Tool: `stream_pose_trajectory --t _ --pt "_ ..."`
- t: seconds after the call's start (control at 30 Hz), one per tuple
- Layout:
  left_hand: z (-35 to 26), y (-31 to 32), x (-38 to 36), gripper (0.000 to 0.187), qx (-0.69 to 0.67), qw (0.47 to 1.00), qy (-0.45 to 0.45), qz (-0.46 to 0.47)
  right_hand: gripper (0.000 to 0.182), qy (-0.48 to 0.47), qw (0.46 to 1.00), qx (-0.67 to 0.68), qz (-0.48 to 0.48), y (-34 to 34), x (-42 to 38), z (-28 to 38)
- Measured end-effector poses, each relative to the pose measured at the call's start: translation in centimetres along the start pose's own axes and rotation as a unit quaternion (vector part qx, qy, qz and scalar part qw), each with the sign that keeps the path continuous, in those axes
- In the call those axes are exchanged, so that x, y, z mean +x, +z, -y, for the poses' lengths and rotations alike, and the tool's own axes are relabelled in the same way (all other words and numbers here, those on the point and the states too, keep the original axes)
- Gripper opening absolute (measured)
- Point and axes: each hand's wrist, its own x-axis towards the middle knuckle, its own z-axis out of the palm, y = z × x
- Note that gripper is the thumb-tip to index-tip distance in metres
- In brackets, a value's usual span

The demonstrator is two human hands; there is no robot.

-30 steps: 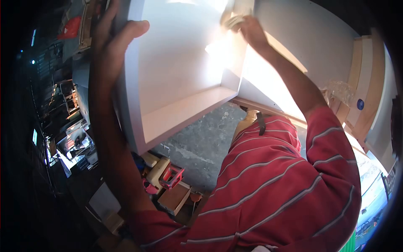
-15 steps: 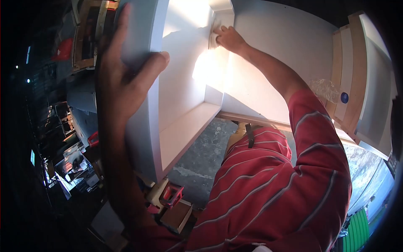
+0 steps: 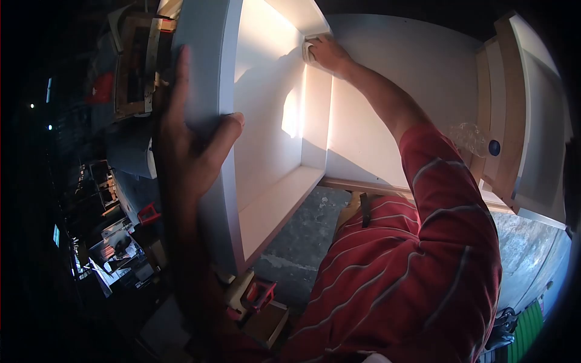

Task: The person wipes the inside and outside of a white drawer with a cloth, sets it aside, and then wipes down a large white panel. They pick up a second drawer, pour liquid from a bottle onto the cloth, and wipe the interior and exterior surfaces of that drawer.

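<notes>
A pale, box-like wooden cabinet section (image 3: pixel 227 181) stands on edge in front of me, its open side facing right. My left hand (image 3: pixel 196 145) lies against its outer side, index finger stretched upward and thumb over the front edge. My right hand (image 3: pixel 330 55) reaches inside to the upper inner corner. Its fingers are closed on a pale folded cloth (image 3: pixel 309 51), pressed to the inner side panel (image 3: pixel 315 100). Part of the cloth is hidden behind the fingers.
A wide white panel (image 3: pixel 405 78) extends to the right, with a clear plastic bag (image 3: pixel 469 139) and a blue round cap (image 3: pixel 494 147) near the wooden frame (image 3: pixel 513 115). A red-and-beige tool (image 3: pixel 260 294) lies below, above the grey floor (image 3: pixel 296 236).
My right hand has slid the cloth up along the inner panel toward the upper corner. My left hand keeps its place on the box, while the whole view has shifted slightly.
</notes>
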Motion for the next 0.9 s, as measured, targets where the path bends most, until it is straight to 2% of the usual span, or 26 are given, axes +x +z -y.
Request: stream_pose_trajectory --t 0.03,0.07,0.13,0.2,0.27,0.3,0.33,0.37,0.4,0.47,0.5,0.57,0.6,0.63,0.67,0.7,0.77,0.8,0.83,0.87,0.9 --pt "0.0 -0.1 0.1 0.082 0.015 1.000 -0.005 0.001 0.017 -0.031 0.998 -0.025 -0.049 -0.2 0.6 -0.6" --pt "-0.2 -0.2 0.1 0.082 0.015 1.000 -0.003 0.001 0.018 -0.034 0.999 -0.001 -0.015 -0.3 0.6 -0.7" --pt "-1.0 0.0 0.0 0.082 -0.052 0.995 -0.082 0.003 0.017 -0.026 0.999 -0.046 0.011 -0.3 0.4 -0.4" --pt "-0.3 0.0 -0.1 0.082 -0.011 0.998 -0.053 -0.011 0.017 -0.026 0.995 -0.091 0.032 -0.2 0.1 -0.2" --pt "0.4 0.1 0.0 0.084 0.024 0.999 -0.028 -0.026 0.015 0.083 0.996 -0.013 -0.014 -0.5 -1.5 -0.7" --pt "0.3 0.0 -0.1 0.084 0.025 0.999 -0.030 -0.031 0.015 0.077 0.997 -0.013 -0.016 -0.6 -2.2 -1.3" --pt "0.0 -0.1 -0.2 0.085 0.062 0.997 -0.045 -0.028 0.014 0.210 0.977 0.042 0.025 -0.5 -3.0 -2.1" --pt "-0.2 -0.2 -0.1 0.086 0.098 0.993 -0.059 -0.026 0.014 0.337 0.934 0.095 0.064 -1.0 -3.0 -2.5" --pt "0.0 0.0 -0.1 0.088 0.129 0.990 -0.049 -0.033 0.014 0.335 0.936 0.092 0.062 -1.3 -3.2 -2.4" --pt "0.4 0.0 -0.1 0.088 0.122 0.991 -0.028 -0.041 0.016 0.234 0.956 0.124 -0.126 -3.2 -3.7 -1.5" --pt "0.4 0.0 -0.1 0.087 0.113 0.993 -0.009 -0.041 0.016 0.236 0.956 0.123 -0.126 -3.7 -3.4 -0.8" --pt "0.3 -0.1 0.1 0.086 0.130 0.991 -0.006 -0.032 0.016 0.076 0.968 0.177 -0.163 -4.0 -2.1 0.9" --pt "0.2 -0.2 0.1 0.085 0.147 0.989 -0.006 -0.026 0.016 0.080 0.968 0.176 -0.161 -3.4 -1.9 1.4" --pt "0.1 0.0 0.0 0.085 0.146 0.989 -0.005 -0.024 0.015 0.080 0.976 0.173 -0.105 -1.5 -1.7 1.5" --pt "0.0 0.1 0.1 0.084 0.086 0.996 -0.024 -0.020 0.014 0.079 0.981 0.169 -0.049 -0.8 -1.3 1.3" --pt "0.0 0.0 0.1 0.084 0.027 0.999 -0.042 -0.016 0.014 0.081 0.981 0.169 -0.052 -0.3 -1.1 0.7" --pt "0.5 -0.3 0.1 0.083 0.016 0.999 -0.040 -0.013 0.015 0.236 0.969 0.069 0.000 -1.0 -1.0 0.2" --pt "0.7 -0.4 -0.1 0.082 0.003 0.999 -0.040 -0.011 0.015 0.237 0.969 0.068 0.000 -1.4 -1.7 0.1" --pt "0.7 -0.6 -0.3 0.082 0.000 0.999 -0.038 -0.012 0.015 0.268 0.942 0.150 -0.132 -3.4 -2.9 0.3" --pt "0.6 -0.9 -0.7 0.080 -0.034 0.997 -0.062 -0.017 0.015 0.291 0.892 0.228 -0.262 -5.7 -4.0 0.8" --pt "0.7 -1.3 -1.0 0.079 -0.069 0.994 -0.085 -0.022 0.017 0.282 0.877 0.268 -0.282 -7.9 -5.7 2.2"
